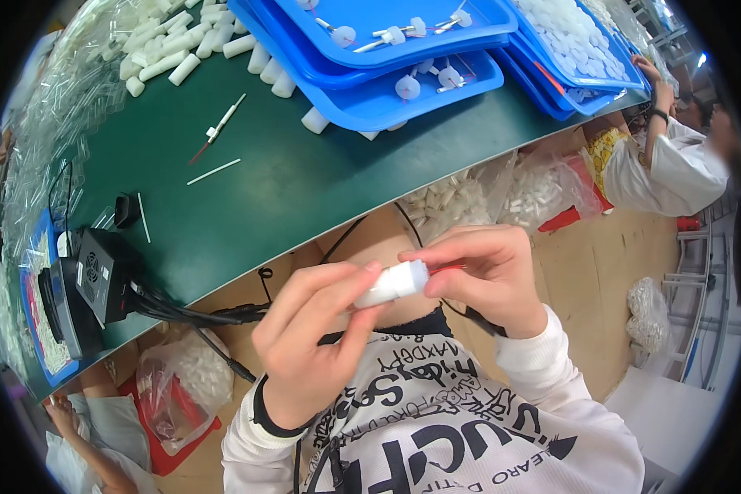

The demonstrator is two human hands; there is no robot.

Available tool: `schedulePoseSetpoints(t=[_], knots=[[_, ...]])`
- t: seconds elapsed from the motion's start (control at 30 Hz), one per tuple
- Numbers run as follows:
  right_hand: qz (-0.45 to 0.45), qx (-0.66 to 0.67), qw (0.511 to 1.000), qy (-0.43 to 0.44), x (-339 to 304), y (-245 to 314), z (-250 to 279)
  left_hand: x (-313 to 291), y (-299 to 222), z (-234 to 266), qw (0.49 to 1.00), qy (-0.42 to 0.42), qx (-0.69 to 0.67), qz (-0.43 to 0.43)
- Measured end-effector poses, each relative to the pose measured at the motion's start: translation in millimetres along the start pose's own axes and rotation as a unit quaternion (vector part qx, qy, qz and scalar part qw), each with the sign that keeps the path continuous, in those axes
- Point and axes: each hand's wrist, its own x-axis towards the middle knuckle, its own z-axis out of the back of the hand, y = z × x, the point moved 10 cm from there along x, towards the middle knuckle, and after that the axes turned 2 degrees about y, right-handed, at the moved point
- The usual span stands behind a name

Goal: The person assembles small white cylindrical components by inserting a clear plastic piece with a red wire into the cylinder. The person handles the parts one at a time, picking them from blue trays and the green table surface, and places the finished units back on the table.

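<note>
In front of my chest, just off the table's near edge, I hold a short white plastic cylinder [380, 290]. The fingers and thumb of my left hand [311, 325] close round its left part. At the other end sits a pale translucent cap [419, 274], pinched by my right hand [492, 276] at its edge. A thin red wire [446, 268] shows between the right thumb and fingers. Whether the cap is fully seated I cannot tell.
Stacked blue trays [403, 117] stand at the back, holding round white caps with wired sticks. White cylinders [165, 64] are heaped left of them. A thin white stick [214, 171] lies on the green table [280, 173]. A black box [105, 276] with cables stands left; co-workers sit on both sides.
</note>
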Motion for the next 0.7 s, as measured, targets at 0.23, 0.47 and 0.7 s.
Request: schedulePoseSetpoints(t=[0.23,0.47,0.7], knots=[[-0.054,0.033,0.995,-0.083,-7.7,12.9,-0.3,-4.0,-4.6,4.3,1.0,0.018,0.007,-0.006],[0.074,-0.144,0.987,0.007,-6.3,27.8,-16.6,-5.8,-18.4,5.9,0.998,0.018,-0.008,-0.063],[0.13,-0.17,0.976,0.046,-4.1,37.6,-20.0,-10.8,-22.5,0.9,0.994,0.042,-0.02,-0.097]])
